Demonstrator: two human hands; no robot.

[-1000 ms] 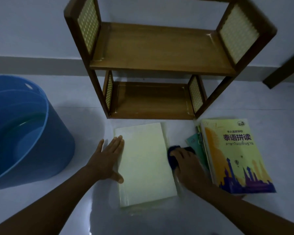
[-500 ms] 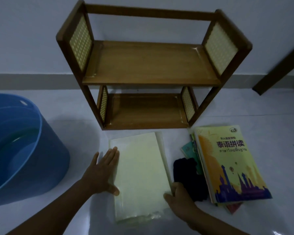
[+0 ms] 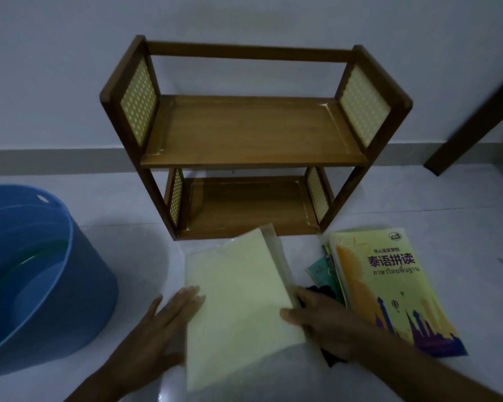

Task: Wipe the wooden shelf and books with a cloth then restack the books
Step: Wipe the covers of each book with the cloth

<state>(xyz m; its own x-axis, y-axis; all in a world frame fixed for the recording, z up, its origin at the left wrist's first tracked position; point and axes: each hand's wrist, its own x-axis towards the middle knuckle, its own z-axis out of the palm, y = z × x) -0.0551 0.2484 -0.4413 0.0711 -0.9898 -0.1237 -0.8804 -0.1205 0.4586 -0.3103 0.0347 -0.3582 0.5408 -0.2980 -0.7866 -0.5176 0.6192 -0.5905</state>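
A pale yellow book [image 3: 238, 300] is tilted up off the white floor between my hands. My left hand [image 3: 160, 329] holds its left edge, fingers straight along the cover. My right hand [image 3: 323, 323] grips its right edge, thumb on the cover. A dark cloth [image 3: 320, 291] lies on the floor, mostly hidden under my right hand. To the right lies a stack of books, topped by a yellow book [image 3: 389, 288] with purple buildings on its cover. The two-tier wooden shelf [image 3: 253, 132] stands against the wall with both tiers bare.
A large blue tub [image 3: 41, 274] stands at the left, close to my left arm. A dark wooden leg [image 3: 474, 123] leans at the far right by the wall. A grey skirting strip runs along the wall's foot.
My right hand left the cloth on the floor and moved to the pale book's right edge. Both hands then lifted and tilted the book. The camera tipped upward.
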